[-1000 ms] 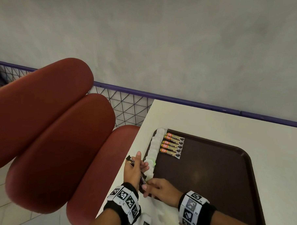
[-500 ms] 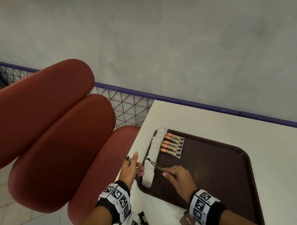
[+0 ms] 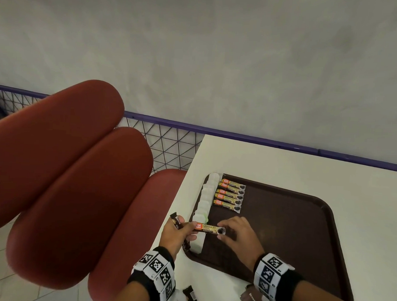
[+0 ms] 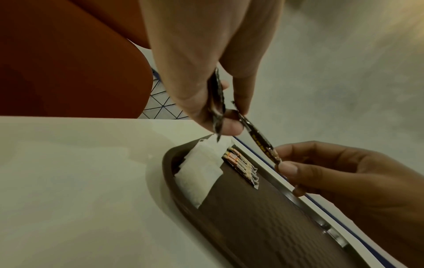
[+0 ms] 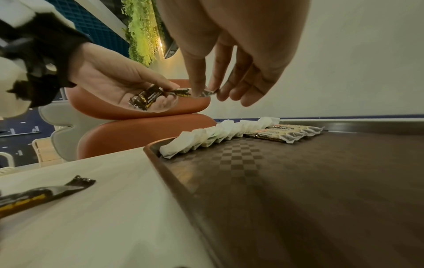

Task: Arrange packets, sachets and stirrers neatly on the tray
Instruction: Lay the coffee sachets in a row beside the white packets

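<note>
Both hands hold one coffee stick [image 3: 209, 227] above the tray's [image 3: 303, 234] left near corner: the right hand [image 3: 239, 234] pinches its dark end, the left hand [image 3: 178, 234] pinches its orange end while also gripping a second stick [image 5: 146, 97]. White sachets [image 3: 204, 200] line the tray's left edge, with five sticks [image 3: 231, 195] beside them at the far end. Another stick [image 5: 43, 195] lies on the bench [image 3: 283, 165].

place: café or canteen | cues: red padded seats [image 3: 73, 179], serving tray [image 3: 292, 222], white table [image 3: 283, 167]
</note>
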Available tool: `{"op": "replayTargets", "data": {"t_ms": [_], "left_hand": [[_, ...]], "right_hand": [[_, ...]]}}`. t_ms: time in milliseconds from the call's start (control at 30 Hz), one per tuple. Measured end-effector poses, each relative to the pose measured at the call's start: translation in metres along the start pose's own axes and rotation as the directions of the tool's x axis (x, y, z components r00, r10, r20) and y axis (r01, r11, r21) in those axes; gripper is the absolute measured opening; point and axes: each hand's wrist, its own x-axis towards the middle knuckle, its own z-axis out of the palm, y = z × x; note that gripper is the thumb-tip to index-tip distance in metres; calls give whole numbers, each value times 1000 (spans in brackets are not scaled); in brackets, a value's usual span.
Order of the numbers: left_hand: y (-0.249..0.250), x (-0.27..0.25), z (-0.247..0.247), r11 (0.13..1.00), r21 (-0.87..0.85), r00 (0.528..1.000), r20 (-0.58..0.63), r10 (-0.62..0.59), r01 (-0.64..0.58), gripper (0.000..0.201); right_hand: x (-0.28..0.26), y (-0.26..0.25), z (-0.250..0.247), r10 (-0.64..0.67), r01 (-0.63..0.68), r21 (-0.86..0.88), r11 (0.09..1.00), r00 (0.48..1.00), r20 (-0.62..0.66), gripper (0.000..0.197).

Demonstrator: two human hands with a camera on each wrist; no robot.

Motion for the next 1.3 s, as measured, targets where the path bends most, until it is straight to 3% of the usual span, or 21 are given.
{"op": "replayTargets", "data": {"t_ms": [167,233,433,567,700,867,1167,1300], "left_hand": [[2,-2,4,995,-93,1000,2,-22,22,9],[2,1,-1,993,-114,998,-39,-44,39,14],[2,6,-18,994,108,990,-138,23,-8,25],[2,7,-27,984,181,990,-140,26,0,28],[-1,3,-34,985,161,994,-104,-38,55,27],[-2,1,-39,995,90,997,-70,-32,38,18],[-1,5,-31,1000,22,998,-55,-17,18,14],[-1,2,-22,1000,-21,1000,6,3,-2,16]], "right_hand": [[8,15,-1,48,-55,-77,996,995,-82,24],[12,26,-3,102,-118,-116,986,985,-139,24],[30,45,-5,270,-305,-284,909,950,-157,28],[41,46,0,297,-327,-379,866,945,-138,30],[51,48,4,304,-341,-412,845,940,-154,31],[56,50,4,317,-350,-440,827,937,-150,31],[47,37,5,263,-270,-367,890,962,-70,37],[38,16,7,142,-142,0,990,990,-16,29]]}}
